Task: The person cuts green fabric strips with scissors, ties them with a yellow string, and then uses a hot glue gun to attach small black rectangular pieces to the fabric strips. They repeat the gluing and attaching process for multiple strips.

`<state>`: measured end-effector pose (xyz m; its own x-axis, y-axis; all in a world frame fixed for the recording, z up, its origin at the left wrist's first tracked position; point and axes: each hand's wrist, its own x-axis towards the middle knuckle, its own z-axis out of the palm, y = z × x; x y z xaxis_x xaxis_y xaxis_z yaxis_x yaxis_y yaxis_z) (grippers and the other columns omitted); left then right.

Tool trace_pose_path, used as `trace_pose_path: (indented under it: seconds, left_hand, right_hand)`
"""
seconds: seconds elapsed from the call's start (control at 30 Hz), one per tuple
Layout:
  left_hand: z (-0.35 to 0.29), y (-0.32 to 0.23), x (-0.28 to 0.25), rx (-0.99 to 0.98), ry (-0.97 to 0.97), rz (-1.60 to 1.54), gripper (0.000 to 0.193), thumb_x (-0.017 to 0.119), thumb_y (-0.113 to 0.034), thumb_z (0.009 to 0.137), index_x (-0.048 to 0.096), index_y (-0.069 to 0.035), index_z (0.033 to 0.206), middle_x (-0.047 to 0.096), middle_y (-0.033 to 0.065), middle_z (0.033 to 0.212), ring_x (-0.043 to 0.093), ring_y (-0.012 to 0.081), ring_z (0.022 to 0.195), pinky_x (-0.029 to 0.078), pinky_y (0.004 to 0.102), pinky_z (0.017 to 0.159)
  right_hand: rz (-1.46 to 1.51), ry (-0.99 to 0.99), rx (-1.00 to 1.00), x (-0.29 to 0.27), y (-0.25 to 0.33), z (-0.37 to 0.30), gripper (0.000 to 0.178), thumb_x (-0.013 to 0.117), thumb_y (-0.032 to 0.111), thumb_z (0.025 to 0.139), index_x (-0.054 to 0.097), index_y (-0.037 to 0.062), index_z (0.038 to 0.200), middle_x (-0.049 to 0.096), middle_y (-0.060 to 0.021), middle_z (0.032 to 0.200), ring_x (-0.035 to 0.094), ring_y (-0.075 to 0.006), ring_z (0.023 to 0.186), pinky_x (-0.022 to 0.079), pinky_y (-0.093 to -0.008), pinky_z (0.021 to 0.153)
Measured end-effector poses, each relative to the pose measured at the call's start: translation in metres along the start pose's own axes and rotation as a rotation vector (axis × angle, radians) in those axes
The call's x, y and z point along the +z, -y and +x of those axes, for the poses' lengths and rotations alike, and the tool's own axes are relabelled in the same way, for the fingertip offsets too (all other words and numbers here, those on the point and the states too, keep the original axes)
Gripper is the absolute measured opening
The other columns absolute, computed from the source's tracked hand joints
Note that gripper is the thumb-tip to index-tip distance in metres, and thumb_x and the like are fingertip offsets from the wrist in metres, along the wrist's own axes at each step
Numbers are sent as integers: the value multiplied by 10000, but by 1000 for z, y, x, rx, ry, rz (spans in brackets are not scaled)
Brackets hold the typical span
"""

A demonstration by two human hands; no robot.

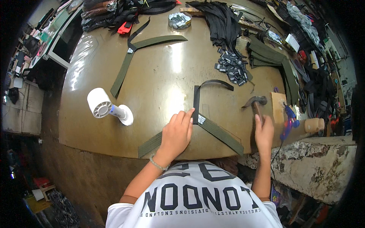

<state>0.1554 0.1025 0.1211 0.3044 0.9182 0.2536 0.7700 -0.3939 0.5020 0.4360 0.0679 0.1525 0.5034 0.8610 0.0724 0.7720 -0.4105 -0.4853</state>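
Note:
My right hand (264, 133) is closed around the wooden handle of a hammer (258, 100), whose dark metal head rests at or just above the table. My left hand (177, 131) has its fingers close together, the fingertips holding a black strap (196, 99) against the tabletop. That strap joins two olive-green webbing straps (222, 135) in a Y shape, with a small white label (201, 120) at the joint. The left green strap passes partly under my hand and wrist. The black strap's loose end curls to the right.
A white handheld fan (100, 102) stands at left. Behind it lies another Y-shaped strap piece (123, 72). Farther back are a tub of small pieces (179, 21), black straps (218, 22) and dark tags (232, 66). A blue glue gun (291, 117) and wooden board (278, 108) lie at right.

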Motion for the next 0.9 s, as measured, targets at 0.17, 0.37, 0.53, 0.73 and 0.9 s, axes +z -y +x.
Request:
trace_pose_path:
  seconds: [0.17,0.37,0.53,0.73,0.9]
  left_hand:
    - [0,5,-2,-136,-82,-256,279,470,-67,959,527,-47,1231,533,145,981,569,306,842,488,411,704]
    - [-2,12,-3,-274,-123,-504,250,363,-38,995,461,-10,1223,502,189,1023,573,341,878,474,410,765]
    - [3,2,-5,-218,-157,-358,229,481,-171,977,488,3,1126,518,166,1013,572,325,878,485,400,737]
    - [15,-22,7,-91,-133,-3,307,688,-295,832,571,-60,990,544,104,937,602,279,829,497,375,651]
    - [17,-14,14,-110,-140,-28,202,647,-205,845,597,-59,975,557,90,899,602,257,818,496,368,652]
  right_hand:
    - [74,276,-413,10,66,-52,324,534,286,971,539,-23,1069,627,-260,839,623,-447,768,501,-500,672]
    - [250,442,-448,32,86,-62,306,552,307,960,496,7,981,636,-271,810,623,-475,725,497,-544,624]
    - [91,580,-334,24,95,-53,362,515,368,977,498,10,928,627,-298,801,604,-505,707,474,-579,629]
    - [261,160,-77,17,45,-30,402,480,379,1002,589,-8,1005,638,-287,825,636,-468,781,488,-509,656]
    - [-2,-229,-18,2,-13,-6,419,505,363,994,593,-32,1103,648,-284,988,615,-462,923,481,-486,780]
